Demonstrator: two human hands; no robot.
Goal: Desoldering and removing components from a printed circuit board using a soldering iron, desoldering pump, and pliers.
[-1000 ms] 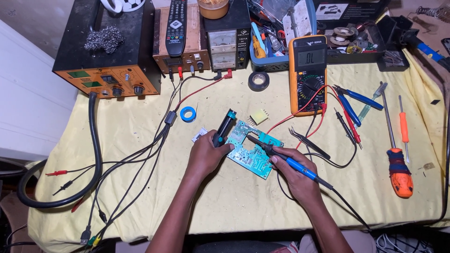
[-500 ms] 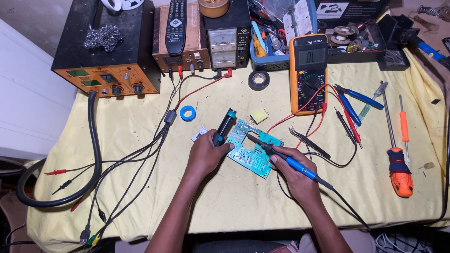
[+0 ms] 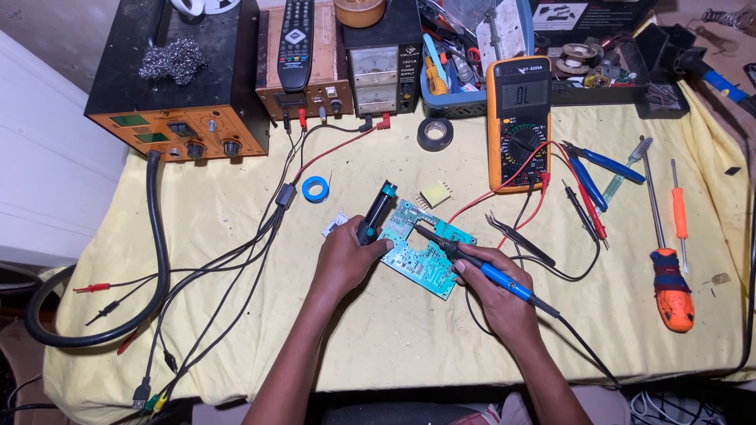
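Two hands at work mid-desk, toward the front edge. Left hand [image 3: 346, 260] closed around a black-and-green desoldering pump [image 3: 376, 212], tip down at the left edge of a green circuit board [image 3: 421, 252] lying flat on the yellow cloth [image 3: 236, 220]. Right hand [image 3: 496, 295] grips a blue-handled soldering iron [image 3: 472, 264], tip on the board. Orange multimeter [image 3: 518, 122] near the back edge.

Your worktop [image 3: 409, 346] wears a pale yellow cloth. Mid-worktop lies the green rectangular circuit board [image 3: 421, 252]. Toward the far edge you have the orange multimeter [image 3: 518, 122] and black tape roll [image 3: 435, 134]; near the right edge, the orange-handled screwdriver [image 3: 669, 279]; the orange-fronted black station [image 3: 177, 94] fills the far left corner.
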